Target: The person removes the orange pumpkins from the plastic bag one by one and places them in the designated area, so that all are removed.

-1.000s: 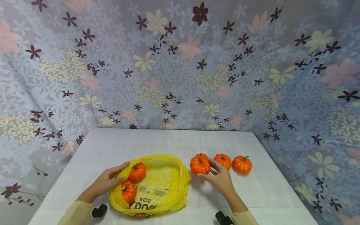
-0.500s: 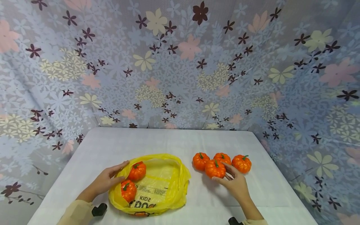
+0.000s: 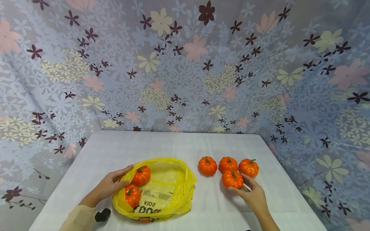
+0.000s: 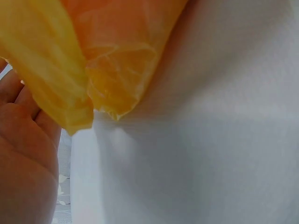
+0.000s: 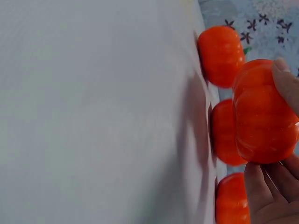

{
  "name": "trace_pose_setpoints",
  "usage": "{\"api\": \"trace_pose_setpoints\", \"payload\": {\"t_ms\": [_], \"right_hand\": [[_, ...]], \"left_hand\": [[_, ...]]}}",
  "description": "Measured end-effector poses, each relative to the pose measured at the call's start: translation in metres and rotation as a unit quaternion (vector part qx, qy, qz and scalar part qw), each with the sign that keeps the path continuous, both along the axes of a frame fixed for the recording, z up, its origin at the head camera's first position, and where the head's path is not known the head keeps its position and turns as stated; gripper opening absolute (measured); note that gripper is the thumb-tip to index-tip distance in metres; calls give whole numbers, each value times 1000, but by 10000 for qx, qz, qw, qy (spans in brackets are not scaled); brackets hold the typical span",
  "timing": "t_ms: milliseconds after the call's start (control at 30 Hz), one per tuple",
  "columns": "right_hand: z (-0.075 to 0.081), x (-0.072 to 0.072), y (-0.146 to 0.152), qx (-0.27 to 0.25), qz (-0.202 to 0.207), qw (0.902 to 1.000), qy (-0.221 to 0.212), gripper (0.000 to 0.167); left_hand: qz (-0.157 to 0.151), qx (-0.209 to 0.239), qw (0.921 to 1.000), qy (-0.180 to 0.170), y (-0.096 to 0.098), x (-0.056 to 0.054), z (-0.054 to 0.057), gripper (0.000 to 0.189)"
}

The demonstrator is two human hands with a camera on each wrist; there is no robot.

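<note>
A small orange pumpkin [image 3: 232, 179] with a green stem is held by my right hand [image 3: 254, 194], thumb on one side and fingers on the other. In the right wrist view the held pumpkin [image 5: 264, 112] is raised off the white tabletop. My left hand [image 3: 108, 186] holds the left rim of a yellow plastic bag [image 3: 188, 192], which lies with its mouth open upward. Inside, along the bag's left side, sit two pumpkins [image 3: 141, 175]. The left wrist view shows the bag's thin side [image 4: 65, 100] draped over the palm.
Three more pumpkins stand in a row behind the right hand: a left one [image 3: 207, 166], a middle one [image 3: 228, 163] and a right one [image 3: 249, 167]. They rest on a white-covered table [image 3: 173, 144]. A flowered curtain [image 3: 185, 80] surrounds its back and sides.
My right hand has carried the pumpkin to the right and toward me, from beside the bag to in front of the row. The left hand has stayed at the bag's rim.
</note>
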State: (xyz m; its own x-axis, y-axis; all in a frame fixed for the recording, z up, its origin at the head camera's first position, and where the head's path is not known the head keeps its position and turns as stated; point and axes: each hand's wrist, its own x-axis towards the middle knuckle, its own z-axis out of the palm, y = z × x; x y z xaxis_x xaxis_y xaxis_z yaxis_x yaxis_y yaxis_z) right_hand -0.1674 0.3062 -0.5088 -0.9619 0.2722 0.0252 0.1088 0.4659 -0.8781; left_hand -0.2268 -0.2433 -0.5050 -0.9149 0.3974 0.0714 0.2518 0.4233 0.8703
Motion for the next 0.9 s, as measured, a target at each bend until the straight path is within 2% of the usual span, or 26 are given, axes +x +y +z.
{"api": "trace_pose_setpoints", "payload": {"t_ms": [400, 633, 900], "right_hand": [[-9, 15, 24, -233, -196, 9982, -517, 101], [-10, 23, 38, -188, -468, 9952, -838, 109], [-13, 24, 48, -177, -547, 9929, -1045, 116]], "left_hand": [[-22, 52, 10000, -83, 0, -1, 0, 60], [-43, 102, 9998, -145, 0, -2, -2, 61], [-59, 62, 9999, -64, 1, -3, -2, 60]]}}
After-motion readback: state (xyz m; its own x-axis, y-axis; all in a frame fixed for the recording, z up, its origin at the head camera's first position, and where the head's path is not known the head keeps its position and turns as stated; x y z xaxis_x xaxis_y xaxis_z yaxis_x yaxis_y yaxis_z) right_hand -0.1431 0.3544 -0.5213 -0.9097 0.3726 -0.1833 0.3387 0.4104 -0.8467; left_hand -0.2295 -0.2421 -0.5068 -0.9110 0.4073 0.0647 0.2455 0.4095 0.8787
